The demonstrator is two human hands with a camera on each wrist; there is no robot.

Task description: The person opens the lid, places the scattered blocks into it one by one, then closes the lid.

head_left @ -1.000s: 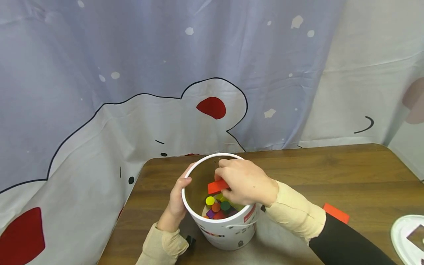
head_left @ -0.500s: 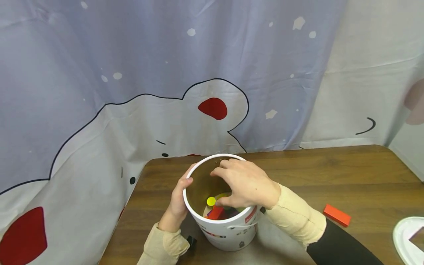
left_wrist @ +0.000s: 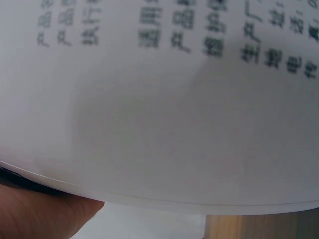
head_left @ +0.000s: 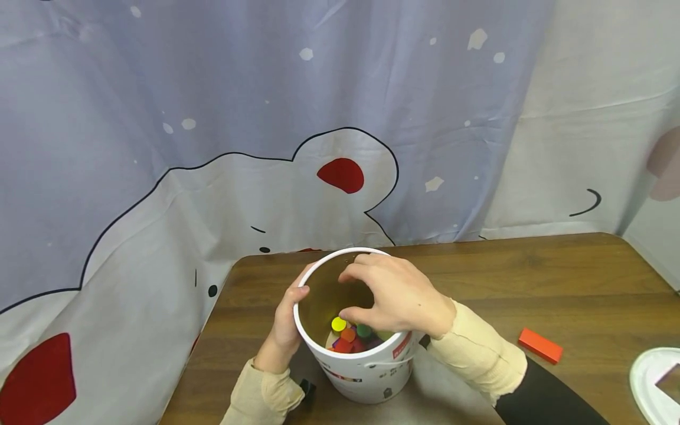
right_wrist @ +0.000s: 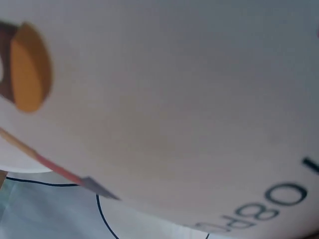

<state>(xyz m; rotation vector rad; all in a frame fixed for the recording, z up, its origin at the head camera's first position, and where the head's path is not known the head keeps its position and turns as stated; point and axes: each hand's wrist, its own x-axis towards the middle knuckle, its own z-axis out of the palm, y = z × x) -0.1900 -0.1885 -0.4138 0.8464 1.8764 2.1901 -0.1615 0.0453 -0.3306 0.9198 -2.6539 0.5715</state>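
Observation:
A white bucket (head_left: 366,383) stands on the table, its printed wall filling both wrist views. My left hand (head_left: 287,321) grips its left side, thumb over the rim; part of that hand (left_wrist: 45,214) shows at the bottom of the left wrist view. Over the bucket's mouth, my right hand (head_left: 395,295) has its thumb and fingers spread apart, with nothing between them. Inside lie several coloured blocks, among them a yellow cylinder (head_left: 338,325), an orange block (head_left: 347,334), a green block (head_left: 363,331) and a red block (head_left: 342,346). The right hand hides part of the bucket's inside.
A red rectangular block (head_left: 540,346) lies on the wooden table (head_left: 558,283) to the right. Near the right edge is a white round lid-like piece (head_left: 641,378), partly out of view. A patterned curtain (head_left: 239,88) hangs behind the table.
The right hand held a red block over the bucket a second ago, then let it drop inside. Its fingers have since spread, and it has barely moved. The left hand keeps its hold.

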